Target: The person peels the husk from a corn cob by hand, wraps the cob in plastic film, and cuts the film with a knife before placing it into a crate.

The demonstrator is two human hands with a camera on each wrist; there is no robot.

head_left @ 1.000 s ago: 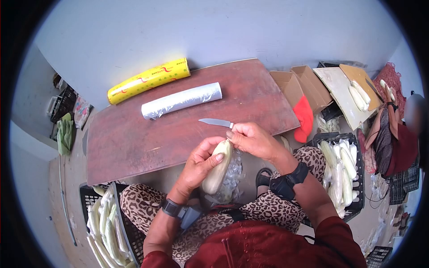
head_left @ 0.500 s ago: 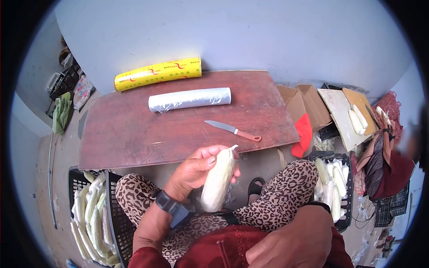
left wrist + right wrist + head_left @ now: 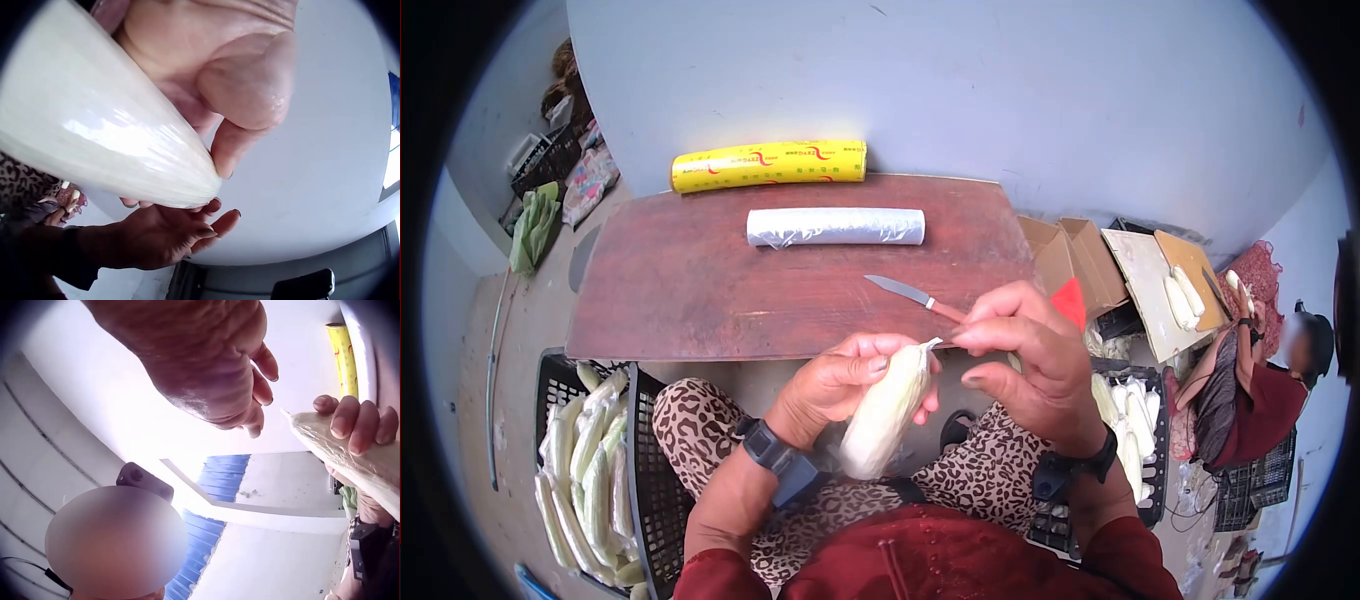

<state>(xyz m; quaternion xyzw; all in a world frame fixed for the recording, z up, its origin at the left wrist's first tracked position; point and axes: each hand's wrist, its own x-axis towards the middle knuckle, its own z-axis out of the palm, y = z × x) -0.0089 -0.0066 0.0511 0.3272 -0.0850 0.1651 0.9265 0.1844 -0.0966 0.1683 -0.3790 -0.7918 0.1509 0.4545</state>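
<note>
In the head view, my left hand point(image 3: 835, 385) grips a pale ear of corn point(image 3: 887, 415) wrapped in shiny clear film, its twisted tip pointing up and right. The left wrist view shows the smooth, glossy end of the corn point(image 3: 125, 131) close up, with a thumb and fingers around it. My right hand point(image 3: 1025, 360) is raised just right of the tip, thumb and fingers parted. From the right wrist view, a small gap lies between the right hand point(image 3: 219, 375) and the tip. Beyond it, a knife point(image 3: 900, 291) lies on the table, its handle partly behind the right fingers.
On the red-brown table point(image 3: 660, 280) lie a roll of clear film point(image 3: 835, 227) and a yellow printed roll point(image 3: 770, 165). Black crates of wrapped corn stand left point(image 3: 650, 480) and right point(image 3: 1157, 470). Cardboard boxes point(image 3: 1090, 265) and another person point(image 3: 1250, 400) are at the right.
My right hand let go of the corn's tip, dropped toward my lap, then rose back beside the tip. The left hand kept its hold on the corn. The head view shifted slightly.
</note>
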